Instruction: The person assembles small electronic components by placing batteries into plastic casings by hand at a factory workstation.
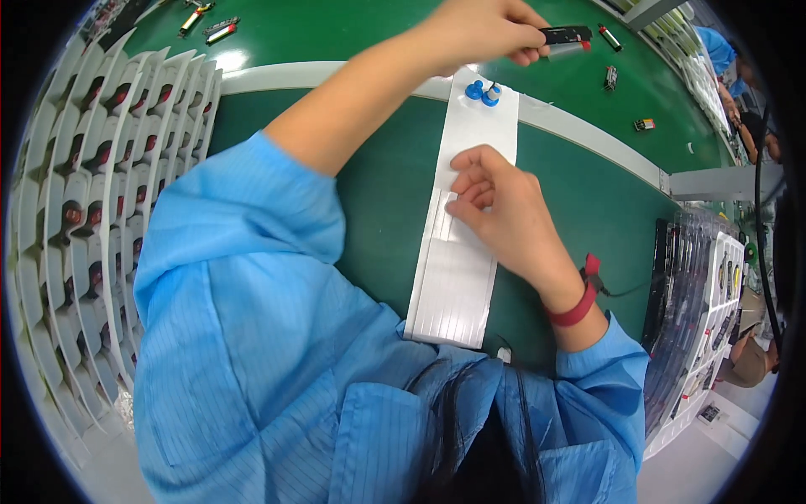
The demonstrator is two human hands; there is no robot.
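My left hand [491, 35] stretches across to the far side, its thumb and fingers closed on the near end of a small black part [567, 34]. A clear and red tab [579, 47] shows beneath that part. My right hand [502, 206] is over a long white board [457, 290], its fingers curled together by the edge of a pale strip on it. Whatever those fingertips hold, if anything, is hidden. Small blue pieces [483, 92] with pale tops stand at the board's far end, below my left wrist.
Beyond a white rail [588, 139], several small parts [611, 78] lie scattered on a green surface [336, 38]. White trays [92, 193] stand stacked at left; more trays [701, 311] are at right. A red wrist strap [573, 311] with a cord circles my right wrist. Other people are at far right.
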